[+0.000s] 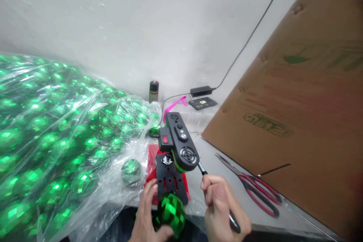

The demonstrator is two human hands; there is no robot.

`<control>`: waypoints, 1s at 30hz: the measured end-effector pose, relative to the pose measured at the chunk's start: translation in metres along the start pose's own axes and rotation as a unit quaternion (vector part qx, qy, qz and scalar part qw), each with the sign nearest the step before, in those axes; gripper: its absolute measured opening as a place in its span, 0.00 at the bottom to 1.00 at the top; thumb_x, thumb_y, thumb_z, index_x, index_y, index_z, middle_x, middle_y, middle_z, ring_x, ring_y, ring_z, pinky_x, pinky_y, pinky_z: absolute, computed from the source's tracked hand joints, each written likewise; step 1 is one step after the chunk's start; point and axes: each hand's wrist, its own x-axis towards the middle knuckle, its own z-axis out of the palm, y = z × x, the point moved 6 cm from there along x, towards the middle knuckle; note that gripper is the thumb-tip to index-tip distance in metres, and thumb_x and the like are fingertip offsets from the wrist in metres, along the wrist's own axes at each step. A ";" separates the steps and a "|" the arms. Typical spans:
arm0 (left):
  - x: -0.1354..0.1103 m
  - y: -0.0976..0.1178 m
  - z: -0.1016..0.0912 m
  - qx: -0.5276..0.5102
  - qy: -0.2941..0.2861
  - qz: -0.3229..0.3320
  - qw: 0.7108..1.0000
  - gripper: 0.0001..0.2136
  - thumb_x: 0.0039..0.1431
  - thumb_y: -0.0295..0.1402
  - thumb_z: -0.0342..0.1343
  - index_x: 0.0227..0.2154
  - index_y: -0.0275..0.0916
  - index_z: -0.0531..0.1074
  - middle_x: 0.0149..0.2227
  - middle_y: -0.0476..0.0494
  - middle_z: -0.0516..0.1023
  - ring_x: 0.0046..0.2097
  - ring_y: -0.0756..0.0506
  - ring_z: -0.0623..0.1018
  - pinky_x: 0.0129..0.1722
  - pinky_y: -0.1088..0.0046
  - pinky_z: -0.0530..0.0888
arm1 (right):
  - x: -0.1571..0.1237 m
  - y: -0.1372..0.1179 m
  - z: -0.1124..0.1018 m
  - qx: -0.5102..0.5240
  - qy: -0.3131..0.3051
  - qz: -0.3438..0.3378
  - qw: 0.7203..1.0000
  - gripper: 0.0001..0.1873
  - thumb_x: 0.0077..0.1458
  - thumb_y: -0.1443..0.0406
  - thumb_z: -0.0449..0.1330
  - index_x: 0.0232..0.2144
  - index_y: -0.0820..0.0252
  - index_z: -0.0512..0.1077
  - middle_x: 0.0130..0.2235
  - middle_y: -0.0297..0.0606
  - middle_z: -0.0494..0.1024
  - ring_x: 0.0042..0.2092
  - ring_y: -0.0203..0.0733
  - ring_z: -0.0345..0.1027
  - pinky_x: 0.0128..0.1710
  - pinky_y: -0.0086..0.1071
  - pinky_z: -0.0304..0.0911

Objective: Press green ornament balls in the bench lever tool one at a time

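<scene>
A faceted shiny green ball (171,211) is at the front end of a slotted black plate (170,179). My left hand (148,215) is beside that ball, fingers stretched along the plate's left edge and thumb apart near the ball's lower side. Whether it touches the ball I cannot tell. Above the plate sits a black machine (181,140) with round grilles and a red switch. My right hand (222,206) is wrapped around a black handle (235,222), whose metal shaft reaches the machine's near end. Red material (153,155) shows under the plate.
Clear plastic (113,162) covers many green balls (56,143) at left; one ball (131,170) lies nearer. Red-handled shears (258,189) lie beside a large cardboard box (286,113). Behind are a phone (203,103), a power adapter (201,90), pink ribbon (174,106) and a dark canister (154,91).
</scene>
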 end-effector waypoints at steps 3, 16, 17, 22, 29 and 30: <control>0.035 -0.005 -0.051 0.105 0.130 -0.064 0.984 0.20 0.75 0.45 0.50 0.61 0.42 0.75 0.60 0.29 0.83 0.63 0.30 0.81 0.65 0.44 0.75 | -0.008 0.005 -0.002 -0.004 -0.008 0.001 1.000 0.23 0.75 0.70 0.54 0.24 0.57 0.65 0.25 0.32 0.67 0.31 0.37 0.68 0.28 0.30 0.55; 0.089 -0.034 -0.058 0.149 -0.079 -0.192 0.967 0.27 0.65 0.54 0.56 0.57 0.40 0.79 0.47 0.33 0.88 0.54 0.28 0.86 0.56 0.51 0.81 | -0.016 0.011 -0.006 -0.003 -0.039 -0.010 0.999 0.20 0.73 0.74 0.53 0.27 0.57 0.67 0.26 0.31 0.67 0.32 0.39 0.70 0.30 0.32 0.59; 0.086 -0.033 -0.053 0.136 -0.077 -0.180 0.971 0.28 0.64 0.52 0.58 0.60 0.39 0.77 0.52 0.31 0.87 0.56 0.28 0.85 0.58 0.50 0.80 | -0.015 0.010 -0.006 -0.005 -0.041 -0.011 0.999 0.20 0.73 0.74 0.53 0.27 0.57 0.67 0.26 0.31 0.67 0.32 0.39 0.70 0.30 0.32 0.60; 0.076 -0.019 -0.030 0.054 -0.095 -0.127 0.986 0.29 0.61 0.43 0.64 0.65 0.46 0.74 0.74 0.29 0.69 0.68 0.28 0.78 0.65 0.48 0.77 | -0.012 0.006 -0.005 -0.016 -0.053 -0.016 0.998 0.20 0.72 0.74 0.53 0.27 0.56 0.66 0.25 0.31 0.68 0.32 0.39 0.71 0.31 0.32 0.62; 0.078 -0.024 -0.030 -0.033 -0.043 -0.286 0.957 0.42 0.61 0.58 0.61 0.71 0.39 0.65 0.46 0.38 0.89 0.54 0.30 0.88 0.60 0.46 0.81 | -0.007 -0.001 -0.001 -0.022 -0.054 -0.013 0.998 0.20 0.73 0.74 0.52 0.27 0.56 0.65 0.26 0.30 0.68 0.32 0.37 0.70 0.30 0.30 0.61; 0.080 -0.024 -0.030 -0.052 -0.028 -0.294 0.954 0.42 0.60 0.60 0.62 0.70 0.39 0.67 0.44 0.40 0.90 0.52 0.31 0.89 0.59 0.48 0.82 | -0.005 -0.003 0.000 -0.024 -0.052 -0.007 0.998 0.19 0.74 0.73 0.52 0.28 0.56 0.65 0.26 0.30 0.68 0.31 0.36 0.69 0.29 0.30 0.59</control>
